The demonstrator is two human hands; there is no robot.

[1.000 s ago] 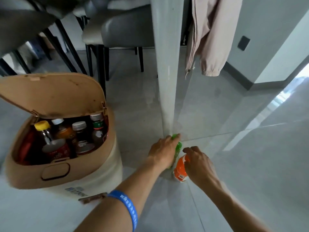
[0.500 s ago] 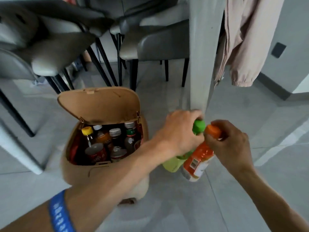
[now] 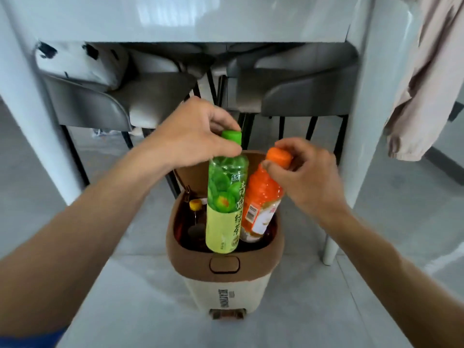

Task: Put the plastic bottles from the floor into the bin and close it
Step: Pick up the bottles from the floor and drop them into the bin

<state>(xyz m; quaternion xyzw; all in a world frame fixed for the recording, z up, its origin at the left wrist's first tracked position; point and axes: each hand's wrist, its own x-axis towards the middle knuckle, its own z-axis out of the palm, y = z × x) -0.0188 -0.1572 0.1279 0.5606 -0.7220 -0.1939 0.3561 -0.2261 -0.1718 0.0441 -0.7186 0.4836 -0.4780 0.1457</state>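
My left hand (image 3: 193,136) grips the neck of a green tea bottle (image 3: 224,204) with a green cap, hanging upright over the bin's opening. My right hand (image 3: 305,177) pinches the orange cap of an orange bottle (image 3: 261,202), tilted beside the green one, its base at the opening. The tan-and-cream bin (image 3: 223,270) stands on the floor directly below, its lid (image 3: 190,174) raised at the back. Inside, a yellow-capped bottle (image 3: 195,204) and dark bottles show at the left; the rest is hidden behind the two held bottles.
A white table (image 3: 175,18) spans the top, with legs at left (image 3: 37,121) and right (image 3: 356,146). Grey chairs (image 3: 105,106) sit tucked under it behind the bin. A pink garment (image 3: 431,84) hangs at the right. Grey tiled floor surrounds the bin.
Both hands have lifted the two bottles from the floor by the table leg and carried them leftward over the open bin. The view has swung to face the bin head-on.
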